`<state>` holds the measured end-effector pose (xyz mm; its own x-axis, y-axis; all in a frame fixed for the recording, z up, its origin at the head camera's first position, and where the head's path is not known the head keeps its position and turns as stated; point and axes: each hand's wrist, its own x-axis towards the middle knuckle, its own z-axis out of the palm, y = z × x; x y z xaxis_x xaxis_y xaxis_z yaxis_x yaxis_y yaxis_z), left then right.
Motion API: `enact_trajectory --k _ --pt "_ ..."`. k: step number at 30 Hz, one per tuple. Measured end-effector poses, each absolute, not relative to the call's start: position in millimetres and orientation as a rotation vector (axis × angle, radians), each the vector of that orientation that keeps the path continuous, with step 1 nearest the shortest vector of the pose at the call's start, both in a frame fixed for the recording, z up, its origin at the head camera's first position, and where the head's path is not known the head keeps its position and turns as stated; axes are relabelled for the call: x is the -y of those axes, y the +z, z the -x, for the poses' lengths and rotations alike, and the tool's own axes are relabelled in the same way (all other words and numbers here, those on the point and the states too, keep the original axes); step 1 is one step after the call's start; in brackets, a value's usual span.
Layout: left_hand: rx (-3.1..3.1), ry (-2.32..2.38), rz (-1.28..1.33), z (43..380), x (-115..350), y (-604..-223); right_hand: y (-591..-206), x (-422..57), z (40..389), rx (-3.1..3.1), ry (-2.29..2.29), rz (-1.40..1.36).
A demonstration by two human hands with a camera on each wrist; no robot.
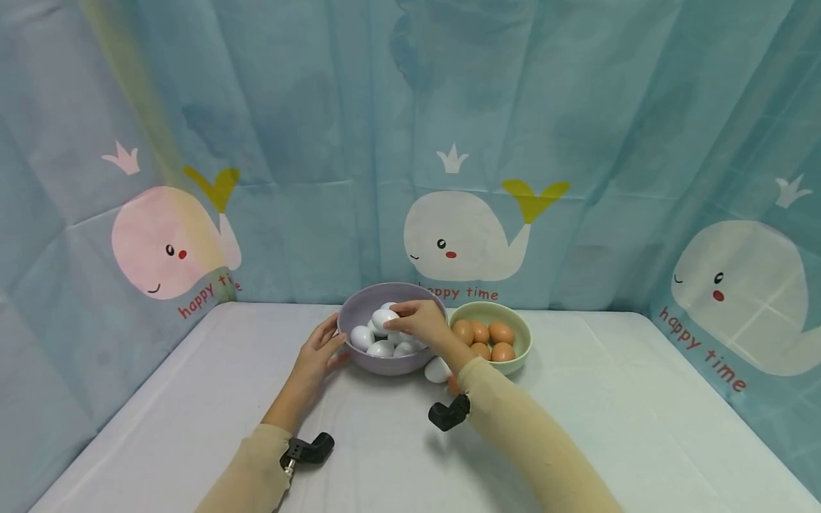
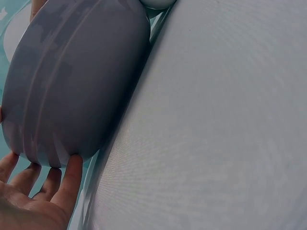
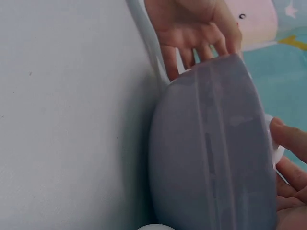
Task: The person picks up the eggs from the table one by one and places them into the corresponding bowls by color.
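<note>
A purple bowl [image 1: 391,365] holding several white eggs [image 1: 362,338] stands on the table. My right hand [image 1: 420,324] is over its right side and pinches a white egg [image 1: 385,320] between thumb and fingers. In the right wrist view, that egg [image 3: 277,148] shows just past the rim, partly hidden. My left hand [image 1: 317,349] rests against the bowl's left side. Its extended fingertips touch the outer wall [image 2: 72,96] in the left wrist view.
A pale green bowl [image 1: 527,349] with several brown eggs [image 1: 502,332] stands right beside the purple one. A loose white egg [image 1: 437,370] and a partly hidden brown egg [image 1: 453,385] lie in front. The table's white cloth [image 1: 378,442] meets a blue whale-print curtain [image 1: 308,235] behind.
</note>
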<state>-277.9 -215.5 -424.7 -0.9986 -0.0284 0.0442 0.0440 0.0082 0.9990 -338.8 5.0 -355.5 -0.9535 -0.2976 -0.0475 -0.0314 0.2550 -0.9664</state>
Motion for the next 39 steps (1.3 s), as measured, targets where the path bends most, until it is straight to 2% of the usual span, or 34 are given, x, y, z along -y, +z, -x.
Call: enact_trajectory --k 18,39 --pt "2.199 -2.154 -0.014 276.6 216.0 -419.0 -361.4 3.2 340.9 -2.554 -1.453 0.532" --pt "2.193 -2.166 -0.005 276.4 214.0 -420.1 -362.3 3.9 338.3 -2.559 -1.438 0.455"
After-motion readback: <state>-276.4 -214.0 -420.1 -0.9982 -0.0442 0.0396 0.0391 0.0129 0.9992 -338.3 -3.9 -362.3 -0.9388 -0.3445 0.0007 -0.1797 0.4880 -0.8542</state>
